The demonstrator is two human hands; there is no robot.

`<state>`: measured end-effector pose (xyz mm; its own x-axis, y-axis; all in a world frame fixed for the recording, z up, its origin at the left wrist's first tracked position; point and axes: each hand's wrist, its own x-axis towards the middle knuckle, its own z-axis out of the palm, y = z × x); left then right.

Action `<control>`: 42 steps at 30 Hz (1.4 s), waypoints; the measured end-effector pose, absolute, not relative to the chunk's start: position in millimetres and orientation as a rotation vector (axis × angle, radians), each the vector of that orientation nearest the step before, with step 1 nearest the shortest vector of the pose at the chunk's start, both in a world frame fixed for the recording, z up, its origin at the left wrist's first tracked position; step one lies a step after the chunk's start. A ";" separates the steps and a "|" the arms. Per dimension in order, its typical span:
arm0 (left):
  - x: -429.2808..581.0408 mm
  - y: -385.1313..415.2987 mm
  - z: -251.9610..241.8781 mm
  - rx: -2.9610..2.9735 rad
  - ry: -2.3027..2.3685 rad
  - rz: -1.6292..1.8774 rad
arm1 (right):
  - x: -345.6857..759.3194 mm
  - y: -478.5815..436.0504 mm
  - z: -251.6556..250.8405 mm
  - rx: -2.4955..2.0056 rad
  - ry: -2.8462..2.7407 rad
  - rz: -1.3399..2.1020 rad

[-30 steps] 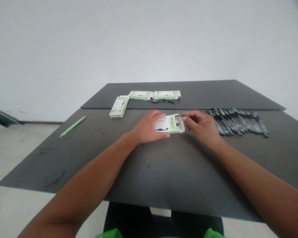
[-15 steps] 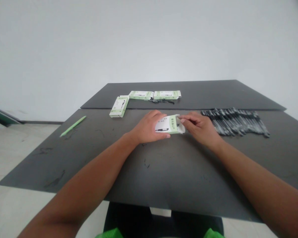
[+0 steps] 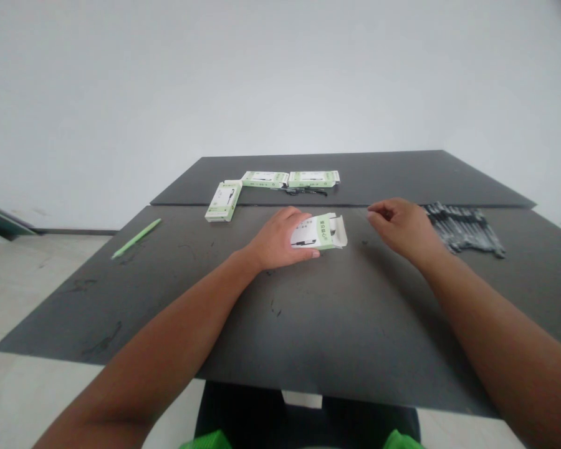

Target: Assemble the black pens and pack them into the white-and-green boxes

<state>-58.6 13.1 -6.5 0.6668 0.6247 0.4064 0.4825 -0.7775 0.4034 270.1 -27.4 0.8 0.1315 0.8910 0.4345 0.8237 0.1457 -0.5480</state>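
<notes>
My left hand (image 3: 277, 240) grips a small green and white box (image 3: 321, 231) that lies on the dark table (image 3: 308, 312), its end flap open toward the right. My right hand (image 3: 402, 227) hovers just right of the box, apart from it, fingers loosely curled with nothing visible in them. Behind that hand, a row of black pens (image 3: 465, 227) lies on the table and is partly hidden by it.
Three more green and white boxes (image 3: 224, 201) (image 3: 265, 179) (image 3: 314, 178) lie at the back left of the table, with a loose black pen (image 3: 306, 191) beside them. A green pen (image 3: 136, 238) rests near the left edge. A white wall stands behind.
My right hand was pushing a pen into the box's open end; it has now drawn back to the right, toward the row of pens. The left hand has kept the box still.
</notes>
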 end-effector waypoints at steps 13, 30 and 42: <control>-60.5 12.2 -5.2 2.620 0.888 0.779 | 313.0 -23.0 -8.0 -2.297 -1.957 -0.108; -58.9 13.0 -5.5 2.616 0.897 0.778 | 288.8 -19.3 -14.1 -2.242 -2.114 -0.108; -58.0 13.0 -5.6 2.622 0.892 0.786 | 276.9 -20.5 -11.0 -2.208 -2.169 -0.013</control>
<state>-58.0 13.0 -5.6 0.6648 0.6259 0.4079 0.4840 -0.7767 0.4031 276.9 -20.5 -11.0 0.0182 0.9991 0.0389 0.9995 -0.0172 -0.0273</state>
